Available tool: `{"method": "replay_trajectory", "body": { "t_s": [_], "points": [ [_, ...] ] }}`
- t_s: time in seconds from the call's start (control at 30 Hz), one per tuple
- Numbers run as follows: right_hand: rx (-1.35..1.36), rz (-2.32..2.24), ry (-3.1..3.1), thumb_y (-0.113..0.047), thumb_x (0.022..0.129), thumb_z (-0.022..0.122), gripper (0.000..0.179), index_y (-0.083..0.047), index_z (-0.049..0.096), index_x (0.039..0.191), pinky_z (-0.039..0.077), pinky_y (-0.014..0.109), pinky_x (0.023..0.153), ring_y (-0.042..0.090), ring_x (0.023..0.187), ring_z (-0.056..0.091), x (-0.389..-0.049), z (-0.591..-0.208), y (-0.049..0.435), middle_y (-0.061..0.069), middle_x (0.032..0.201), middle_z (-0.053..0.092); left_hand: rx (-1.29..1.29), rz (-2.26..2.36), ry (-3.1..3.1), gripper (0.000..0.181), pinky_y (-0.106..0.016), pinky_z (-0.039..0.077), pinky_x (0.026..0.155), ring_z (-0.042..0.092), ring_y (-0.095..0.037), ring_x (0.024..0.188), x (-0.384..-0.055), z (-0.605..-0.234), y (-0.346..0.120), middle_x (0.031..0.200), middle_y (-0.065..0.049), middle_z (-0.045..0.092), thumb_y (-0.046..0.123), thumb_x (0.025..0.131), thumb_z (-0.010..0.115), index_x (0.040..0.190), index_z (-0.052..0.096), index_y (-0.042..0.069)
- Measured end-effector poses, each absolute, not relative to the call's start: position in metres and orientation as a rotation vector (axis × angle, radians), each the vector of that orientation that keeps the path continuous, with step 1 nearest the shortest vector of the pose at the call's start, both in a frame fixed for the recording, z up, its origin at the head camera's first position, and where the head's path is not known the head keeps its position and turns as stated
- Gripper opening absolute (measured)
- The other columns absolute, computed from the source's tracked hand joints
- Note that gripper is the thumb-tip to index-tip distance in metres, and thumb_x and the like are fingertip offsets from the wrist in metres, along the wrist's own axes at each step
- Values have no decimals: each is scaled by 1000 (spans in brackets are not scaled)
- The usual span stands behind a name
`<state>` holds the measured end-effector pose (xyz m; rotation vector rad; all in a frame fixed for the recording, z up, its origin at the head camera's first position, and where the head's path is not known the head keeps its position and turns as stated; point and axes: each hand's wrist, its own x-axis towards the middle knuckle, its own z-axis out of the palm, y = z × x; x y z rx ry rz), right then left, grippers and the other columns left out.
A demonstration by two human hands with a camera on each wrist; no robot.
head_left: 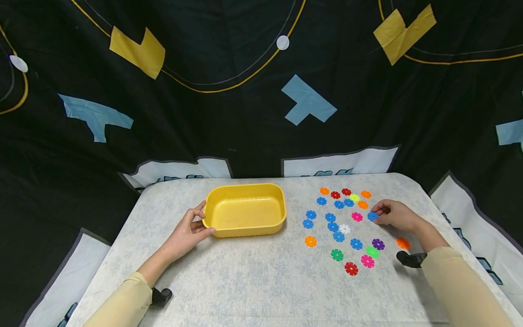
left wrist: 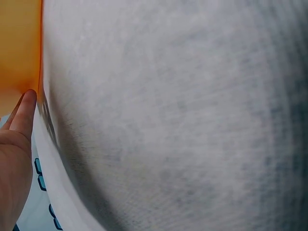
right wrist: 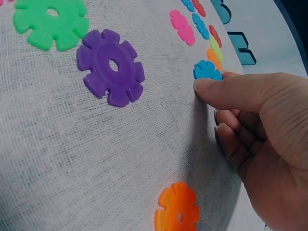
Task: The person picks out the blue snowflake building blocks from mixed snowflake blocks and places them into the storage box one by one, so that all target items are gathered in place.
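At the left end of a yellow plastic tray, my left hand holds the near corner. Its thumb lies along the front wall and its bent fingers touch the left side. In the left wrist view, the thumb is against the tray wall; the other fingers are mostly hidden. My right hand pinches a blue snowflake disc between thumb and fingers, at the right of the scattered discs. The right wrist view shows this blue disc at the thumb tip, partly covered by it.
Several notched plastic discs lie on the white cloth right of the tray, among them a purple disc, an orange disc, a pink disc and a white disc. A dark curtain hangs behind the table.
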<state>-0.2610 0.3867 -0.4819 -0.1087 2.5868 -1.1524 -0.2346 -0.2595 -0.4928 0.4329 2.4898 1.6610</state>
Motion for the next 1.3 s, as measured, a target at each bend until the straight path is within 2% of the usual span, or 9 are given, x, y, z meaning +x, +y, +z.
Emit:
{"method": "replay_trajectory", "body": {
  "t_s": [0.27, 0.47, 0.73, 0.93, 1.3],
  "points": [
    [-96, -1162, 2588, -9, 91, 77, 36, 4, 58, 120, 54, 25, 74, 29, 98, 50, -259, -479, 385, 12, 103, 56, 411, 1641, 2509, 56, -21, 54, 93, 57, -38, 129, -234, -492, -258, 171, -4, 13, 28, 94, 78, 121, 37, 3],
    [-104, -1138, 2605, -10, 92, 76, 35, 4, 61, 120, 53, 25, 75, 28, 96, 51, -257, -477, 383, 11, 102, 58, 431, 1664, 2491, 55, -21, 54, 92, 55, -40, 131, -233, -492, -259, 171, -4, 11, 25, 95, 77, 121, 36, 0],
    [-93, -1141, 2599, -10, 93, 76, 35, 4, 63, 121, 54, 25, 76, 28, 96, 53, -255, -478, 384, 11, 104, 61, 429, 1631, 2507, 57, -22, 54, 94, 56, -36, 131, -232, -489, -259, 171, 3, 10, 31, 93, 78, 122, 38, 1],
    [-72, -1153, 2593, -10, 94, 75, 35, 5, 63, 124, 55, 26, 75, 27, 95, 54, -255, -478, 385, 11, 105, 61, 456, 1620, 2519, 57, -21, 51, 97, 52, -36, 135, -234, -488, -260, 171, 0, 11, 31, 93, 78, 121, 39, 1],
    [-13, -1290, 2537, -14, 100, 68, 42, 6, 58, 135, 58, 27, 81, 26, 97, 61, -252, -475, 386, 19, 120, 61, 466, 1623, 2501, 57, -22, 51, 97, 51, -38, 135, -235, -491, -261, 171, 0, 10, 32, 94, 78, 122, 39, 1]
  ]
}}
